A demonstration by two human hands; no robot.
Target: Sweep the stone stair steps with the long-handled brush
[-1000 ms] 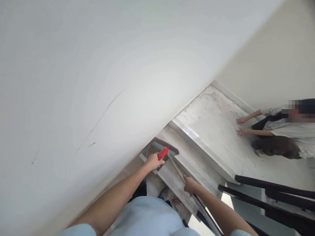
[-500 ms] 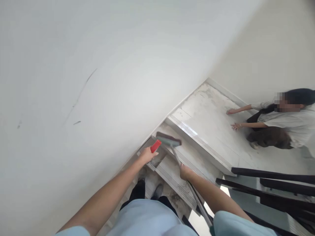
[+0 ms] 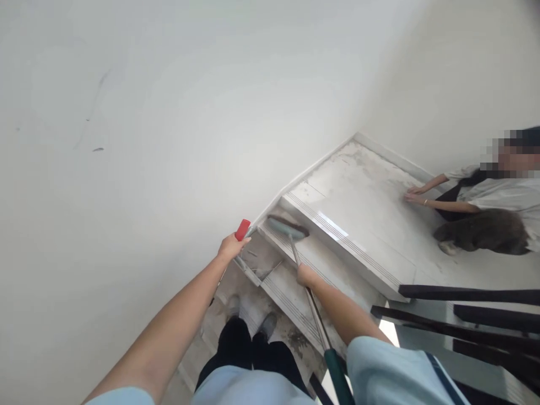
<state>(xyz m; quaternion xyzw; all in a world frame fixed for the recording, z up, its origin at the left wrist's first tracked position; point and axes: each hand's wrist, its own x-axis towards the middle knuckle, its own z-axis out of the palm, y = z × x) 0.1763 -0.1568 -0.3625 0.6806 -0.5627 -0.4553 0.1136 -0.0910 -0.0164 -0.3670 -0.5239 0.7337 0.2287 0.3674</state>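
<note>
My left hand (image 3: 230, 247) is closed around the red grip (image 3: 242, 230) of what looks like a dustpan. Beside and below that hand, a grey pan (image 3: 260, 256) with small bits in it sits against the stair edge; the link between grip and pan is mostly hidden. My right hand (image 3: 306, 275) is wrapped round the metal pole of a broom (image 3: 288, 228). Its pale green head with dark bristles rests on the step (image 3: 329, 256) under the landing. The pole's dark green end (image 3: 336, 374) passes by my right sleeve.
A white wall (image 3: 169, 112) rises along the left of the stairs. On the landing (image 3: 358, 191) a person (image 3: 498, 194) crouches with both hands near the floor. Dark railing bars (image 3: 468, 293) stand at the right. My shoes (image 3: 266, 326) are on a lower, stained step.
My left hand with the red grip has shifted left and slightly up. The broom and right hand sit a little further left and up. The other person's hands have come closer together.
</note>
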